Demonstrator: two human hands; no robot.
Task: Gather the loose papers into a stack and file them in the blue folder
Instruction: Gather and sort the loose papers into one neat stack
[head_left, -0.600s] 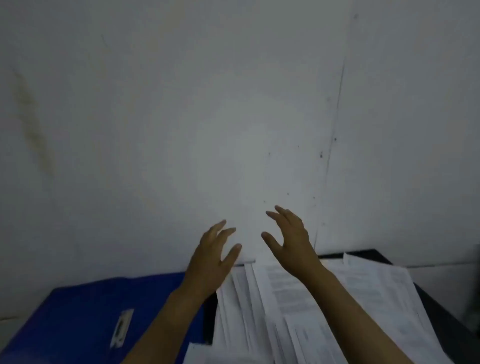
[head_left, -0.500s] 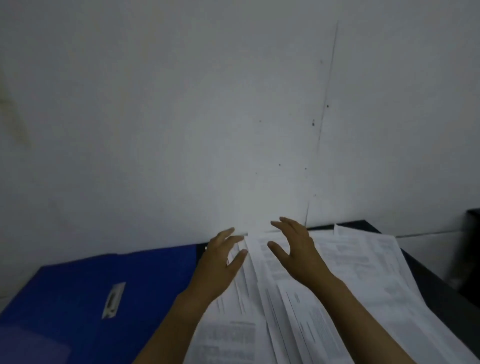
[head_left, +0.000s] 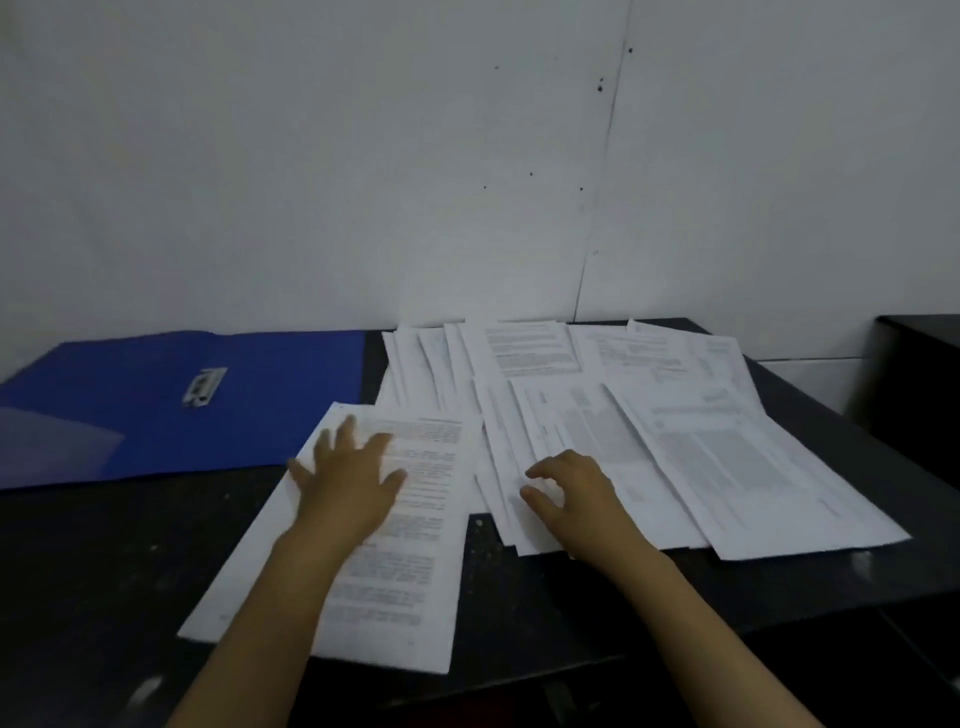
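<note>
Several printed white papers (head_left: 675, 415) lie fanned out and overlapping on the right half of a black table (head_left: 104, 571). One sheet (head_left: 415, 545) lies apart at the front, angled toward me. My left hand (head_left: 348, 478) rests flat on that sheet, fingers spread. My right hand (head_left: 566, 488) hovers with curled fingers at the near left edge of the fanned papers, holding nothing. The blue folder (head_left: 182, 395) lies open at the back left, with a metal clip (head_left: 203, 385) in its middle.
A white wall (head_left: 467, 156) rises right behind the table. A dark cabinet or second table (head_left: 919, 374) stands at the far right. The table's front edge runs below my forearms.
The view has tilted down from the wall to the table. Both hands came down and toward me: the left now lies on the front sheet, the right at the edge of the papers.
</note>
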